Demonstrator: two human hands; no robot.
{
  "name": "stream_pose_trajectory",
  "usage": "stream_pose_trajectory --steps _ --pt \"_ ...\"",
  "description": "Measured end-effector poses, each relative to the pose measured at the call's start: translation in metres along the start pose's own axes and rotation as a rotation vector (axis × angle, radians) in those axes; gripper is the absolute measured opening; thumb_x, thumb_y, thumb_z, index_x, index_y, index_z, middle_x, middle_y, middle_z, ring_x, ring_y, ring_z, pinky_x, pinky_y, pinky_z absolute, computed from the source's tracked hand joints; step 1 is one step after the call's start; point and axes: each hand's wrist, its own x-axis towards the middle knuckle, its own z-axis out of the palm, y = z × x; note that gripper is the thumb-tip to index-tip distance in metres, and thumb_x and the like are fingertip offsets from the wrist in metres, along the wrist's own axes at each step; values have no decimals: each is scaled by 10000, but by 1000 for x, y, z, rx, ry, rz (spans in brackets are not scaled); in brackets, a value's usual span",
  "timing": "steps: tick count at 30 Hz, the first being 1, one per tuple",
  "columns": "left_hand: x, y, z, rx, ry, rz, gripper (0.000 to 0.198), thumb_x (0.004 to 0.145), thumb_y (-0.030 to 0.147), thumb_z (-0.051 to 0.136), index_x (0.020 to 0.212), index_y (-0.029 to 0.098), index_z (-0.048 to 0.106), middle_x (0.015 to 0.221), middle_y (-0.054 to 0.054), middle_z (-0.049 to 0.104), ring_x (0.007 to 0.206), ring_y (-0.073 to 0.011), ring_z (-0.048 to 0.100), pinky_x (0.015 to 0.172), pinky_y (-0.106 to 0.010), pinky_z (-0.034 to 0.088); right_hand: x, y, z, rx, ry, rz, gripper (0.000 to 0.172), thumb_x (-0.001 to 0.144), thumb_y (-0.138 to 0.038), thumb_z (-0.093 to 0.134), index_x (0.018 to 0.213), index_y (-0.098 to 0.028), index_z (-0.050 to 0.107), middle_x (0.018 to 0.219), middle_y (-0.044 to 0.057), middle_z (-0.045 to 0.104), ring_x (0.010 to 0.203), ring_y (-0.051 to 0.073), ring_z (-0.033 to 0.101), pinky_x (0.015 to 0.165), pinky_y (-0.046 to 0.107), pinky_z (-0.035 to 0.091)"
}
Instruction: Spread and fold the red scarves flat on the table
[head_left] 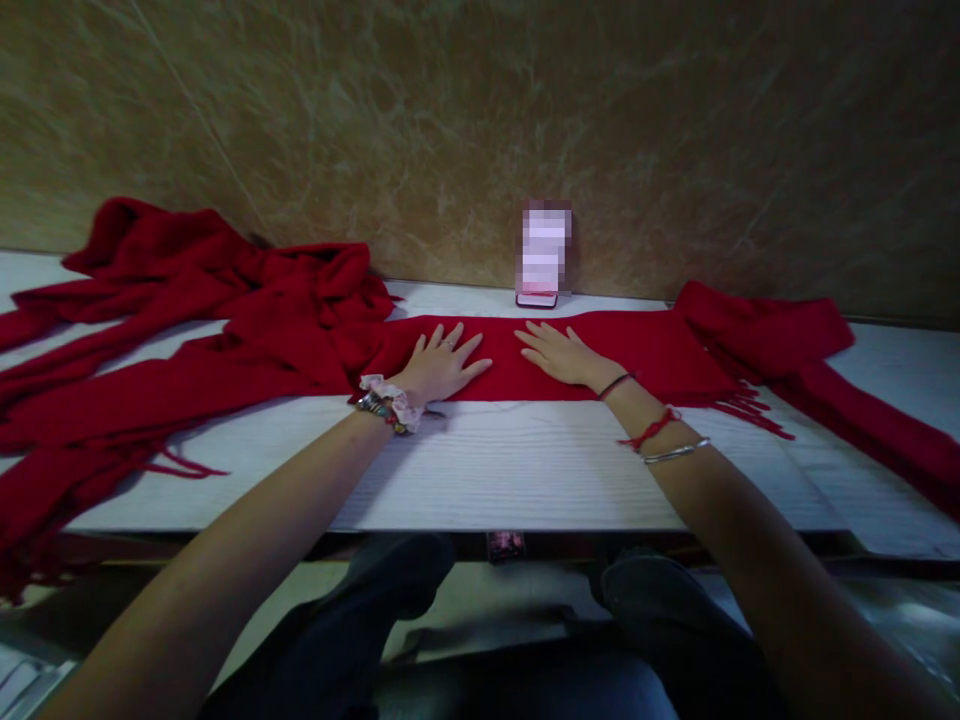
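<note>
A red fringed scarf point(637, 350) lies stretched flat across the white table in front of me. My left hand point(441, 368) rests palm down on it, fingers spread. To the right, my right hand point(559, 353) also lies flat on the cloth, fingers extended toward the left hand. A short strip of scarf shows between the two hands. Its right end has tassels point(750, 405). On the left, the cloth meets a rumpled heap of red scarves point(292, 290), and where one ends and another begins is hard to tell.
A phone point(543, 255) with a lit, blurred screen leans against the brown marbled wall point(450, 130). More folded red cloth point(772, 330) lies at the right, one length running over toward the table's front edge. The white tabletop point(487, 470) shows wood-grain lines.
</note>
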Motion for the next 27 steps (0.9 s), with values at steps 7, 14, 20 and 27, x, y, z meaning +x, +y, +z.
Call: stream_pose_trajectory --steps 7,14,20,27 --pt "1 0 0 -8 0 -9 605 919 552 208 1445 255 222 1519 -101 165 1375 -368 124 1073 -540 172 -42 92 -1 32 91 326 505 951 -392 203 1424 -242 298 1510 63 229 1385 248 176 1083 546 164" --pt "-3 1 0 -12 28 0 587 922 533 216 1435 250 252 1516 -102 175 1374 -359 138 1077 -519 178 -52 96 -5 -24 260 471 512 942 -342 244 1392 -122 348 1485 194 244 1365 329 205 1032 623 189" --pt "-8 4 -4 -21 39 -32 577 924 523 230 1426 244 283 1505 -110 211 1374 -375 115 1074 -559 153 -25 21 0 -10 212 6 520 939 -409 251 1417 -213 310 1507 98 233 1383 271 175 1066 570 199" --pt "-2 -1 0 -32 51 -41 595 916 532 256 1423 221 292 1500 -141 207 1364 -384 155 1068 -551 188 -26 2 4 7 87 -3 543 932 -424 288 1412 -173 330 1490 131 261 1369 280 222 1068 537 234"
